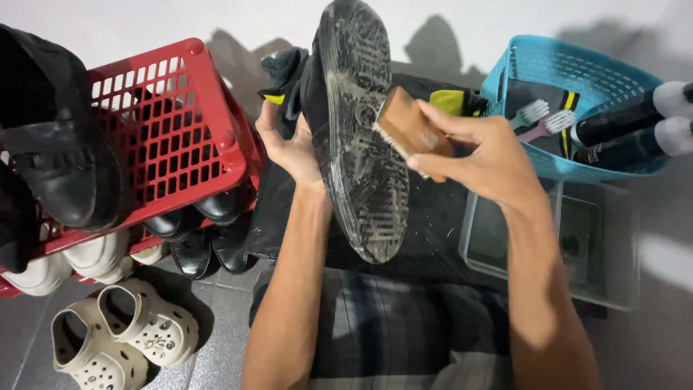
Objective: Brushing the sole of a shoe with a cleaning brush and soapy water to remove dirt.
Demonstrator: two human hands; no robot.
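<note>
My left hand (292, 148) grips a black shoe (359, 130) from its left side, holding it up with the dirty, worn sole facing me. My right hand (480, 155) holds a wooden scrub brush (410, 130), its bristles pressed against the middle of the sole. The shoe's upper is hidden behind the sole. A black cloth (433, 231) lies over my lap below the shoe.
A red plastic rack (180, 123) at left carries black shoes (58, 159), with white shoes and beige clogs (119, 339) below it. A blue basket (570, 79) at right holds two toothbrushes and two dark bottles (628, 133). A clear plastic tub (599, 245) sits beneath it.
</note>
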